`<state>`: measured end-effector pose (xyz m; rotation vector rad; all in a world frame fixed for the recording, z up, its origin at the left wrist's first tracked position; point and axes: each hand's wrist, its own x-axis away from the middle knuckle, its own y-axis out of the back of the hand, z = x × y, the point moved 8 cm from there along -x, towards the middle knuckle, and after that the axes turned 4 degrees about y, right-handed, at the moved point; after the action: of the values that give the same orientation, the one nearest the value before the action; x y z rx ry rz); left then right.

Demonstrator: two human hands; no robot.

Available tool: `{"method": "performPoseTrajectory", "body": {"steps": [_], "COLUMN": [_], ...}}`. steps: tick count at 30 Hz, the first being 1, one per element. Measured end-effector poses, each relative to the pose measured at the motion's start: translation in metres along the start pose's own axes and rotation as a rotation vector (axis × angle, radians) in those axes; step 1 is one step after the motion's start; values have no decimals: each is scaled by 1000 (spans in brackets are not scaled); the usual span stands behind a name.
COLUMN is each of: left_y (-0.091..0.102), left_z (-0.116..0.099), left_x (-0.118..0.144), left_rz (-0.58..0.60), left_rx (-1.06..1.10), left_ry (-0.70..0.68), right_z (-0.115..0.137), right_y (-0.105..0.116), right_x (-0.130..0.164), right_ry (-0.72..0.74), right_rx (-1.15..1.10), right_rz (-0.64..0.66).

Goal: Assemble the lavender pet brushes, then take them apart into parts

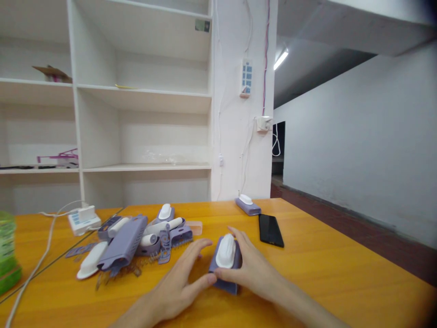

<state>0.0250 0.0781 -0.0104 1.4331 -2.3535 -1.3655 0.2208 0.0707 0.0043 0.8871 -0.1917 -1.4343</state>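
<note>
A light-purple plastic housing (227, 286) with a white oval cap (226, 251) on top lies on the table in front of me. My right hand (251, 262) wraps around its right side, with the thumb at the near edge and the fingers behind the cap. My left hand (182, 278) is on the left side with fingers apart, its thumb tip close to or touching the housing's near left edge. To the left lies a pile of purple housings (125, 243), white cylinders (149, 240), springs and a loose white cap (93, 260).
A similar capped housing (248, 207) sits at the table's back edge, beside a black phone (271, 230). At left are a power strip (83, 221) with a white cable and a green bottle (7, 255). White shelves (146, 166) stand behind the table.
</note>
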Motion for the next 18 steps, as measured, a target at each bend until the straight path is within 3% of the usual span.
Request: {"method": "performPoseTrajectory", "body": {"steps": [7,13,18], "left_y": [-8,-15,-12], "left_z": [0,-4,-1], "left_x": [-4,2,0], "left_rz": [120,144,116], "left_rx": [79,76,214], "left_ry": [33,164,144], "right_z": [2,4,5], "right_y": [-15,-20,-23], "right_x": [-4,0,0], "right_ry": [61,12,23], "right_rx": [-277,-272,-225], "right_rz": [169,197,235]}}
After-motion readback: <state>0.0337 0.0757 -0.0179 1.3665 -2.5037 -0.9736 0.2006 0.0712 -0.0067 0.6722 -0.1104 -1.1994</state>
